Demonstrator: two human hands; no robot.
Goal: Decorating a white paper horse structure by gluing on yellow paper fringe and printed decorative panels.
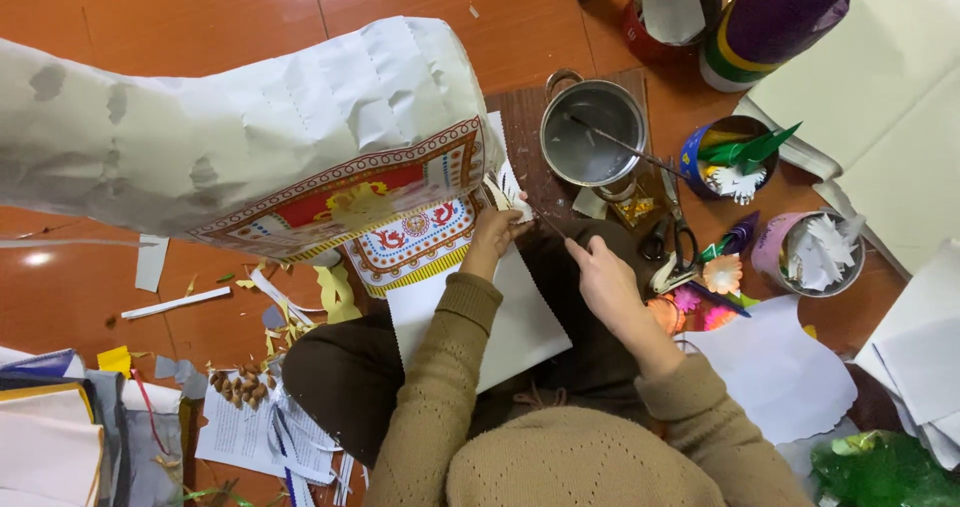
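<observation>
A big white paper form with a red and yellow patterned band lies long from nine to two o'clock. Its banded end sits at twelve o'clock from the left hand, which pinches that paper edge. The right hand, farther off at four, grips a thin stick.

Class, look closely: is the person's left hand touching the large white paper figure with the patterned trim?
Touching. The head view shows the left hand pressed against the patterned trim of the paper figure.
</observation>
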